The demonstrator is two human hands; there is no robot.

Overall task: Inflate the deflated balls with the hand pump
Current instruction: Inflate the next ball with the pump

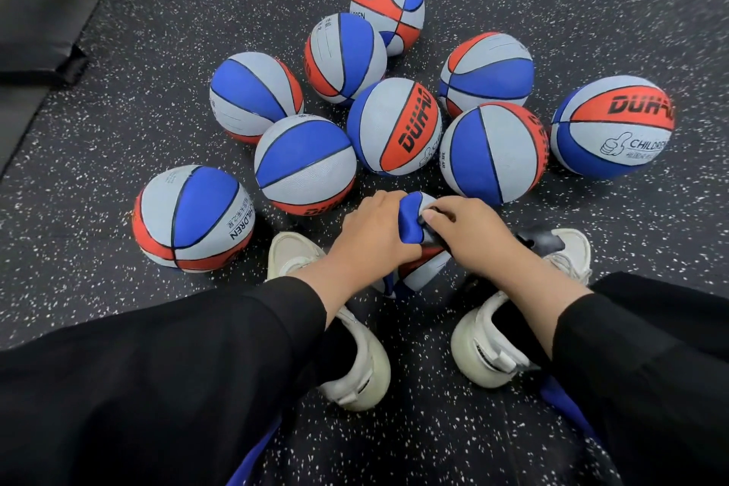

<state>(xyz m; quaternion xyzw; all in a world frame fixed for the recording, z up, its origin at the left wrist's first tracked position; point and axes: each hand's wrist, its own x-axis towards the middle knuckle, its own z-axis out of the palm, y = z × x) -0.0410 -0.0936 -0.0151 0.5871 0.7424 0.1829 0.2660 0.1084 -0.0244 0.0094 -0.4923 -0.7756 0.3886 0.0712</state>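
Note:
A crumpled, deflated blue, grey and red ball (412,225) sits low between my feet. My left hand (371,233) grips its folded blue side. My right hand (465,233) holds a dark pump (432,239) whose end meets the ball; most of the pump is hidden under the hand. A black part of the pump (542,241) shows by my right shoe. Several round balls of the same colours lie on the floor ahead, the nearest (493,154) just beyond my hands.
My two white shoes (355,359) (489,343) stand on the speckled black rubber floor (118,130). A black mat (47,24) fills the upper left corner. Blue fabric (252,454) shows under my legs.

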